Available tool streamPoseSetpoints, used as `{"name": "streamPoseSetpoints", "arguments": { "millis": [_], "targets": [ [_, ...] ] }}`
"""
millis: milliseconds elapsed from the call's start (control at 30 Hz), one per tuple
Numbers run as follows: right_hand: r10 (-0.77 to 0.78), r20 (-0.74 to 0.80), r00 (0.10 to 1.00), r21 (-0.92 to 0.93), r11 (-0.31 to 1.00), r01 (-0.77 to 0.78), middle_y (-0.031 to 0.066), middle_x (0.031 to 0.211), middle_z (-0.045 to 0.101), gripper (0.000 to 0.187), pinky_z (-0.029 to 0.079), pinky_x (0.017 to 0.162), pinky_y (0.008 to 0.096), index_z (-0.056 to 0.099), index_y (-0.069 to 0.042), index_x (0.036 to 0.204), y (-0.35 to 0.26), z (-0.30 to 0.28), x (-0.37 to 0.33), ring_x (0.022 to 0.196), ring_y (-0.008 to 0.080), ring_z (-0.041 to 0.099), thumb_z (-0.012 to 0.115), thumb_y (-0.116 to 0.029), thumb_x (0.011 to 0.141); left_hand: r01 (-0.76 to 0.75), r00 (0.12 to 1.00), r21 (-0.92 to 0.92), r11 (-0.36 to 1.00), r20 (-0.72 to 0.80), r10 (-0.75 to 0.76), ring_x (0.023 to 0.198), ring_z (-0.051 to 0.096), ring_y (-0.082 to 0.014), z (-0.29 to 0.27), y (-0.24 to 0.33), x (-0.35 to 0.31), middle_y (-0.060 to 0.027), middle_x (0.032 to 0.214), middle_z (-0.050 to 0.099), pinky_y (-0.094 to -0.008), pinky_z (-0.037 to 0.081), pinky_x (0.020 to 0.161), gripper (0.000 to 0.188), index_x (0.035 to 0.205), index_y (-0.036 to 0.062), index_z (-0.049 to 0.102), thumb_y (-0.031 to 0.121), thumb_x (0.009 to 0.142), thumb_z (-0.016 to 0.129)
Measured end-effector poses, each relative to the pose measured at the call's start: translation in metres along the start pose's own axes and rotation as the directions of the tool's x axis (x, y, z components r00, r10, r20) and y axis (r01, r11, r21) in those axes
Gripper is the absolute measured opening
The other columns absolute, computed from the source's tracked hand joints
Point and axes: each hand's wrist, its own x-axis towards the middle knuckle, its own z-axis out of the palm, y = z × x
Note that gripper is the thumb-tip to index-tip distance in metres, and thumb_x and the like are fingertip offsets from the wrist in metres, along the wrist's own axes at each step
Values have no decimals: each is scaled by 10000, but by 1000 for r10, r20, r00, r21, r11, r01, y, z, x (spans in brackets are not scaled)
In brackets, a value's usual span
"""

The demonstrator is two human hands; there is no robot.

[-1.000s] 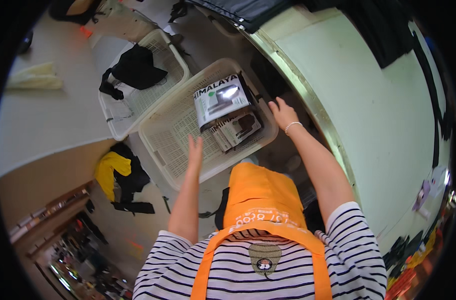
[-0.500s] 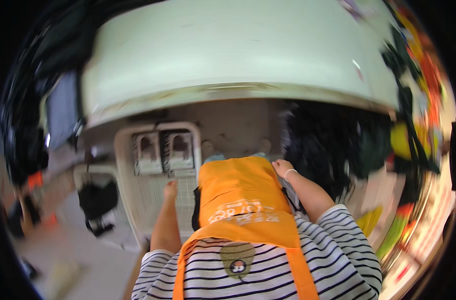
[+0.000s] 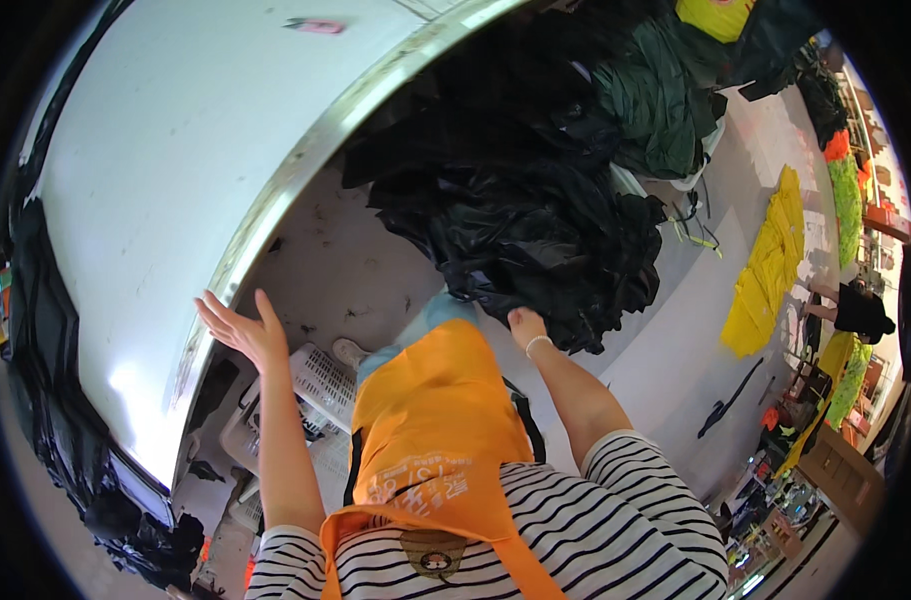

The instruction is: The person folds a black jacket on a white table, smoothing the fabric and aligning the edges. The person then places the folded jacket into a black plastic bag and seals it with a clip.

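The left hand, left of centre in the frame, is open and empty, its fingers spread beside the edge of the pale table that fills the upper left. The right hand, just right of centre, is at the lower edge of a heap of shiny black cloth; its fingertips are partly hidden there, so I cannot tell whether they pinch the cloth or only rest against it. That heap spreads across the upper middle, with dark green cloth next to it toward the upper right. A yellow cloth lies on the floor at the right (well apart from both hands). White plastic baskets show at the lower left, partly behind the left forearm. An orange apron covers the lower middle, over a striped shirt.
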Motion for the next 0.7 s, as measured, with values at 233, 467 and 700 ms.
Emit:
{"name": "streamPoseSetpoints", "arguments": {
  "millis": [233,467,700],
  "targets": [
    [-291,-337,896,74,940,333,130,856,623,83,482,750,381,646,-53,860,-44,-67,190,829,314,596,592,-106,827,36,975,341,939,195,-108,1406,89,-370,48,33,29,-159,1521,135,-640,91,1063,935,1474,153,173,598,777,608],
    [-305,-134,943,-151,947,284,179,1406,381,513,376,1029,355,537,-65,1232,-100,-64,332,1276,340,382,702,-156,755,47,965,391,919,219,-142,1385,144,-377,46,50,28,-200,1495,175,-604,120,1066,982,1446,54,164,465,736,703],
    [-427,34,904,-207,882,424,266,956,618,303,461,795,490,577,-9,1085,-91,-94,349,887,443,577,518,-190,849,23,971,334,942,217,-101,1389,122,-369,48,51,30,-163,1508,145,-586,87,1081,1014,1447,74,147,420,700,739]
  ]
}}
